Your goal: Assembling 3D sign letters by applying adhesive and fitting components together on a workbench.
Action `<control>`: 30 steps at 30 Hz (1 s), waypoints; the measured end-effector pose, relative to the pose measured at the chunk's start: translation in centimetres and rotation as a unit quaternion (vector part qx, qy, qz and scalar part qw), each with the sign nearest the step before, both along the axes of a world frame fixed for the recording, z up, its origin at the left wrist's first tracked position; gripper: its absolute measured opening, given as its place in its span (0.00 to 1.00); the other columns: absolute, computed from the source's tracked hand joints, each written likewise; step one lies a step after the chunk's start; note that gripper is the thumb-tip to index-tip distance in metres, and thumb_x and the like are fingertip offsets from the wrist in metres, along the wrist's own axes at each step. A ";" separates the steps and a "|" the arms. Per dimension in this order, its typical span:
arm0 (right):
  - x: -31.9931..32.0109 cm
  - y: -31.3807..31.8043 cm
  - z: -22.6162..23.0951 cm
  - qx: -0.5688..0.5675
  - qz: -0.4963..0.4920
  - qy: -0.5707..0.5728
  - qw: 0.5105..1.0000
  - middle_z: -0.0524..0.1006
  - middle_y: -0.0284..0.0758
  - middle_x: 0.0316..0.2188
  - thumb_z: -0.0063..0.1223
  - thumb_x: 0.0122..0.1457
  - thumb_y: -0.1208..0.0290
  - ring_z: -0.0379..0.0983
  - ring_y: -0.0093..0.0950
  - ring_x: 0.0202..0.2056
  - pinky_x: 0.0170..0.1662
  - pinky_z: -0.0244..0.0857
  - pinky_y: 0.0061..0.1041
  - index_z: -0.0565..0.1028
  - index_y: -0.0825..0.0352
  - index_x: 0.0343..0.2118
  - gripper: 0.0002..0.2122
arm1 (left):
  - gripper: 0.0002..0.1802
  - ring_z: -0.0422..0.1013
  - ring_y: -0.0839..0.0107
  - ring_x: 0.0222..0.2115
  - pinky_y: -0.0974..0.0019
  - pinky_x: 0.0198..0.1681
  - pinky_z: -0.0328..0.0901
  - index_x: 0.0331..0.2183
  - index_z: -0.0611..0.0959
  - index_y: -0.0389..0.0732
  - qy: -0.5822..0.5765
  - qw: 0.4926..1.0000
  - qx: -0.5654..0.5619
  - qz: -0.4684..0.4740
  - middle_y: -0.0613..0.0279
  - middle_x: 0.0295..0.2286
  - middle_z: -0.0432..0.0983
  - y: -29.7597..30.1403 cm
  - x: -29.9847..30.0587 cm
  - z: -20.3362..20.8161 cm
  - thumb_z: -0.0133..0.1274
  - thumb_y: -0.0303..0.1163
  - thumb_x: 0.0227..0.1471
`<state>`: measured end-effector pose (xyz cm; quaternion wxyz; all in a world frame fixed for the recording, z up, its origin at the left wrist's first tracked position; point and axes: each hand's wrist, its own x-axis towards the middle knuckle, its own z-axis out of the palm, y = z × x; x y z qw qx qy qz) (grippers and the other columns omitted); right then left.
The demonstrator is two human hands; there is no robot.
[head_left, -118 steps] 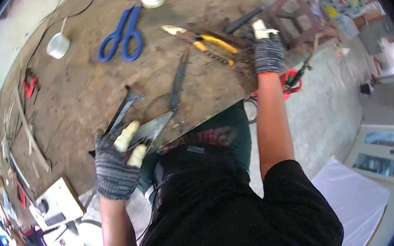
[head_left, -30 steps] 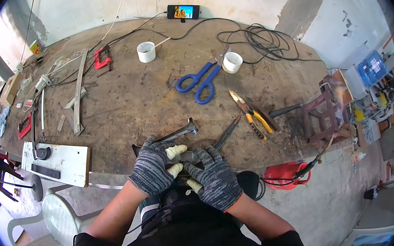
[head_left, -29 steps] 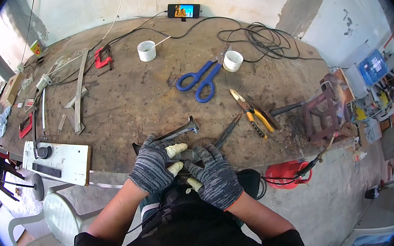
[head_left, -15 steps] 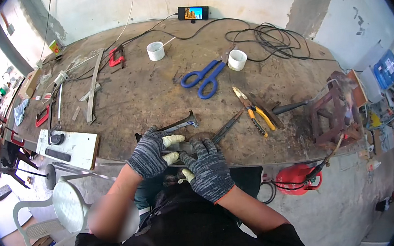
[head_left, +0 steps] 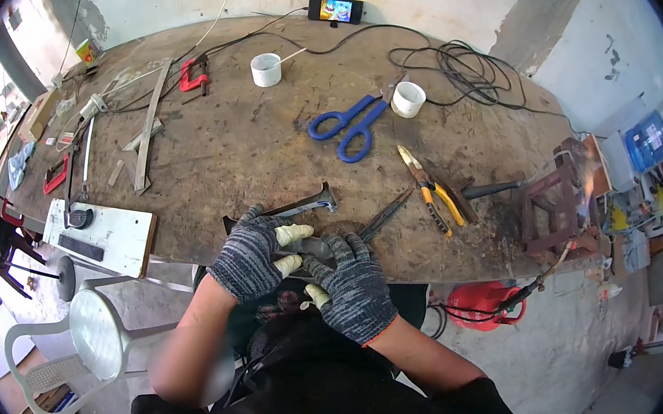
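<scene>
Both my hands wear grey knitted gloves with pale wrappings on some fingertips, and they meet at the table's near edge. The thumb and forefinger of my left hand [head_left: 246,256] pinch a small dull grey piece [head_left: 317,247]. My right hand [head_left: 350,290] closes over the other end of that piece, fingers curled. Most of it is hidden by the gloves, so its kind cannot be made out. Just beyond my left hand lies a dark metal bar with a flared end [head_left: 316,201]. A slim dark pointed tool [head_left: 386,214] rests beyond my right hand.
Yellow-handled pliers [head_left: 432,196], large blue-handled scissors [head_left: 354,148] and two white cups [head_left: 266,70] stand or lie farther off. A rusty metal frame [head_left: 549,212] is at the right, above a red gas cylinder [head_left: 483,304]. A white chair [head_left: 94,329] stands left; another person sits beyond.
My hands keep their grip on the grey piece with hardly any shift. The whole view has tilted slightly, so the bench and chair appear displaced.
</scene>
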<state>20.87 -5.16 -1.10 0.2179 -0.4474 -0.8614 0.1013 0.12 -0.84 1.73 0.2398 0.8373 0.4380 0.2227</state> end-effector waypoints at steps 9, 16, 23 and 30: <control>-0.5 -0.2 0.4 -0.004 -0.019 0.020 1.000 0.70 0.46 0.49 0.61 0.48 0.64 0.63 0.48 0.54 0.60 0.53 0.47 0.79 0.63 0.43 0.18 | 0.24 0.71 0.52 0.44 0.46 0.58 0.54 0.46 0.80 0.45 0.004 1.000 -0.014 -0.011 0.51 0.40 0.77 0.5 -0.4 -1.0 0.59 0.37 0.43; -1.1 -0.2 0.8 -0.030 -0.032 0.000 0.999 0.67 0.49 0.52 0.60 0.49 0.64 0.60 0.54 0.54 0.58 0.55 0.51 0.78 0.62 0.45 0.19 | 0.25 0.71 0.53 0.45 0.44 0.59 0.53 0.46 0.80 0.46 -0.020 0.999 0.027 -0.012 0.53 0.40 0.78 0.6 -0.8 -1.8 0.59 0.36 0.43; -1.3 0.1 0.8 -0.033 -0.030 -0.003 0.999 0.68 0.49 0.50 0.63 0.47 0.67 0.63 0.51 0.53 0.59 0.56 0.47 0.79 0.62 0.42 0.17 | 0.24 0.71 0.54 0.46 0.43 0.60 0.52 0.46 0.79 0.45 -0.023 1.000 0.009 -0.008 0.55 0.40 0.78 0.7 -1.0 -1.6 0.59 0.37 0.43; -1.0 0.1 0.8 -0.045 -0.016 -0.020 0.999 0.67 0.50 0.52 0.59 0.50 0.65 0.60 0.55 0.54 0.58 0.56 0.50 0.78 0.63 0.45 0.18 | 0.24 0.71 0.55 0.47 0.41 0.60 0.51 0.47 0.79 0.45 -0.019 1.000 0.004 -0.015 0.54 0.41 0.77 0.5 -1.1 -1.7 0.58 0.37 0.44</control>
